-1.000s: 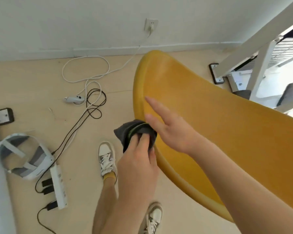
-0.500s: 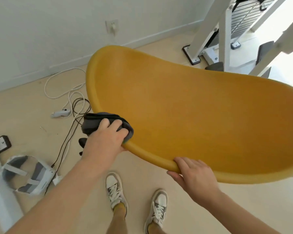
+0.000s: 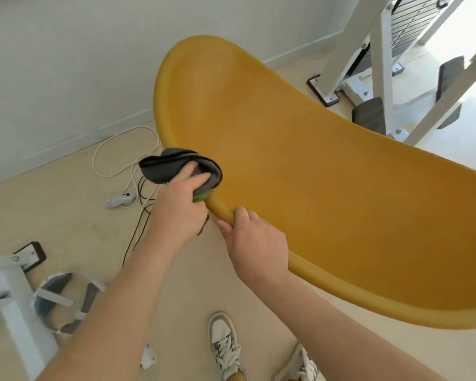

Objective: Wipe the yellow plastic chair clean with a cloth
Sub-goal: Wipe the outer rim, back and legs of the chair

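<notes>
Right hand [image 3: 254, 243] now nearer cloth [image 3: 176, 169], on chair [image 3: 327, 188] rim.

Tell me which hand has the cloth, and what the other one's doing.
The left hand presses the dark grey cloth against the rim of the yellow chair. The right hand holds no cloth; it grips the near rim bare.

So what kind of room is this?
Probably a room at home used for exercise: a white weight machine stands by the wall, cables trail over the wooden floor, beside the yellow chair.
</notes>
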